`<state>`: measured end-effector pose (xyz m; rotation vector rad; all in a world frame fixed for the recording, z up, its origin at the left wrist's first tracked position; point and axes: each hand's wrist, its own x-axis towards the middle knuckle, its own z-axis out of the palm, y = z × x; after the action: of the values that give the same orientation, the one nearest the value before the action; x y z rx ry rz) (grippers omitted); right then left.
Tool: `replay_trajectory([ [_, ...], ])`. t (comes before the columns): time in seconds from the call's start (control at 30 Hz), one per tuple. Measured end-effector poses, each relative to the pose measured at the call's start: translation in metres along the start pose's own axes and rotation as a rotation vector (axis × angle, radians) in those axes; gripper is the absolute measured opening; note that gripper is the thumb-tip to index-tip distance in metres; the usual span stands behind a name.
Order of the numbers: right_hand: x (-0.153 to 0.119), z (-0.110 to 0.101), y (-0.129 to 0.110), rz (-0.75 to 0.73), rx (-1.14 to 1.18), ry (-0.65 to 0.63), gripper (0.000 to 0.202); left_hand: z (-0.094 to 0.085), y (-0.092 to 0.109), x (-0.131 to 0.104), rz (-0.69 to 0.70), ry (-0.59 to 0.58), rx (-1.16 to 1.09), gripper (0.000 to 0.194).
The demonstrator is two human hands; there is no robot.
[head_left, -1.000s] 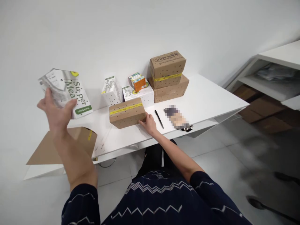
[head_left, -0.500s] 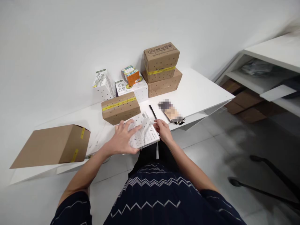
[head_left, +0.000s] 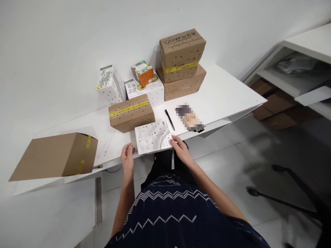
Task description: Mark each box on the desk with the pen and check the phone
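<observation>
You are setting the flat white box [head_left: 153, 137] down at the table's [head_left: 219, 96] near edge, right hand [head_left: 181, 150] pinching its four-o'clock corner, left hand [head_left: 127, 159] loosely open just off its eight-o'clock corner, so next you likely only need a gentle release.

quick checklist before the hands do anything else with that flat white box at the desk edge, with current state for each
1. White box lies flat on the desk, printed panel up: ok.
2. Right hand on the box: ok, fingertips touch its near right corner.
3. Left hand on the box: not ok, it hovers open just off the near left corner, apart from it.
4. Box fully supported: cannot tell, its near edge sits right at the desk edge.
5. Room behind the box: not ok, the taped brown box sits close behind its far left corner.
6. Pen clear of the box: ok, it lies beside the far right corner, apart.
</observation>
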<state>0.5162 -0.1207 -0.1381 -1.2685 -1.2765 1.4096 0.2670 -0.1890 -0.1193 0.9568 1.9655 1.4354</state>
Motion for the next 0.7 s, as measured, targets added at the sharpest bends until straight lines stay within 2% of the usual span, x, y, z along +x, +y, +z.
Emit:
replay_trajectory([
  [0.07, 0.001, 0.002, -0.002, 0.037, 0.034, -0.006, 0.048, 0.001, -0.016, -0.014, -0.157, -0.032, -0.187, 0.049],
  [0.17, 0.004, 0.005, -0.002, 0.047, 0.044, 0.017, 0.052, 0.006, -0.019, -0.02, -0.2, -0.179, -0.271, 0.047],
  [0.3, 0.005, 0.008, 0.004, 0.009, 0.038, 0.068, 0.055, 0.009, -0.004, -0.007, -0.133, -0.216, -0.14, 0.053],
  [0.4, 0.001, 0.003, 0.002, -0.003, 0.069, 0.045, 0.057, 0.007, 0.004, 0.0, -0.079, -0.232, -0.068, 0.051],
  [0.57, -0.007, -0.016, -0.023, -0.09, 0.03, -0.025, 0.058, -0.005, 0.013, -0.005, -0.057, -0.27, -0.112, 0.052],
  [0.7, 0.0, -0.02, -0.044, -0.174, 0.009, -0.026, 0.061, -0.01, 0.028, -0.007, -0.004, -0.259, -0.142, 0.054],
])
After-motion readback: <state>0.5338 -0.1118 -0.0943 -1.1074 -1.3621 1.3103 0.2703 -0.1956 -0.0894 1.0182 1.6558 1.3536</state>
